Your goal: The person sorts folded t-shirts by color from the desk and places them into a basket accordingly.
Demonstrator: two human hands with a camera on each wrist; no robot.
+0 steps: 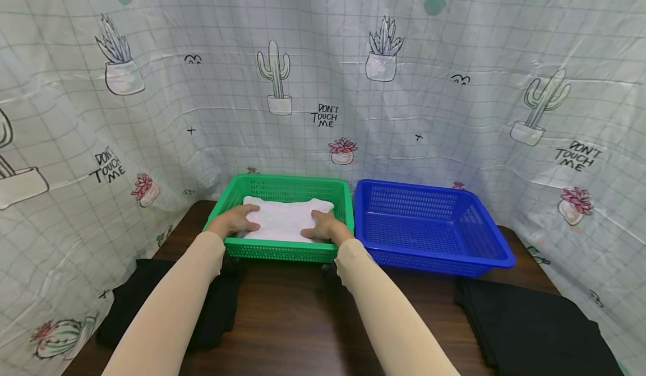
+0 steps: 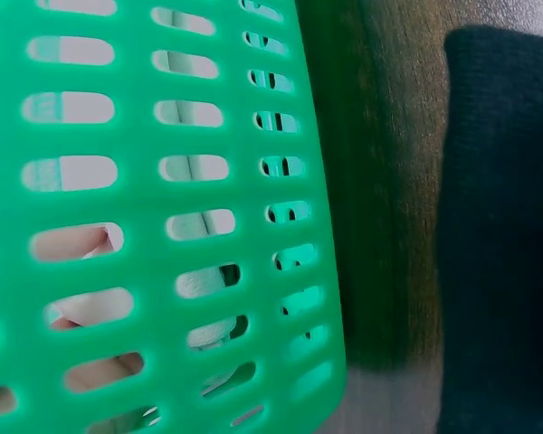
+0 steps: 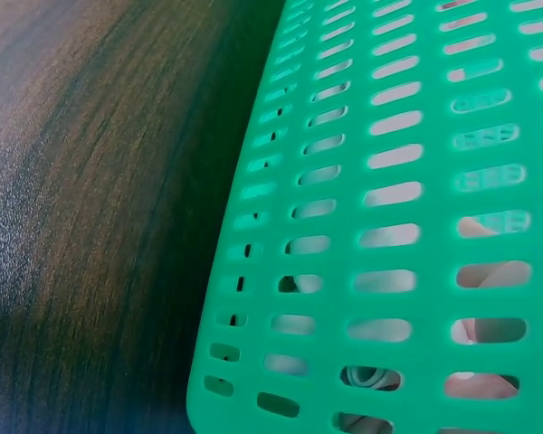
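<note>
A folded white cloth (image 1: 285, 219) lies inside the green basket (image 1: 290, 251). At the cloth's left edge, my left hand (image 1: 234, 220) reaches over the basket's front rim and grips it, thumb on top. My right hand (image 1: 328, 227) holds the right edge in the same way, thumb pointing inward. Both hands' other fingers are largely hidden by the cloth and basket. In the left wrist view the green basket wall (image 2: 145, 208) fills much of the picture, with skin and white fabric behind its slots. The right wrist view shows a similar slotted wall (image 3: 344, 208).
A blue basket (image 1: 414, 233) stands just right of the green one. Folded black cloth (image 1: 217, 314) lies at the left under my left forearm, and another black cloth (image 1: 540, 325) at the right. The dark wooden table (image 1: 298, 314) meets a printed curtain (image 1: 323, 73) behind.
</note>
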